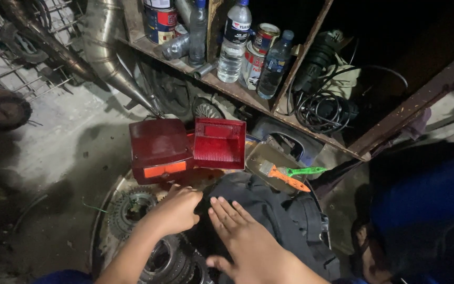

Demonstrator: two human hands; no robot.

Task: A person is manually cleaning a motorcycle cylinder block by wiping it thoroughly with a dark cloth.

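Our left hand (177, 210) curls closed and our right hand (243, 236) lies flat, fingers spread, gripping nothing, on the soft black cloth (279, 215) (limp, best pinched at its lower-centre folds).

One camera only, worn on the head, looks steeply down and slightly forward from close above the person's two hands. It faces a rusty metal shelf unit (248, 100) across the top of the frame, with grey concrete floor (64, 142) on the left side.
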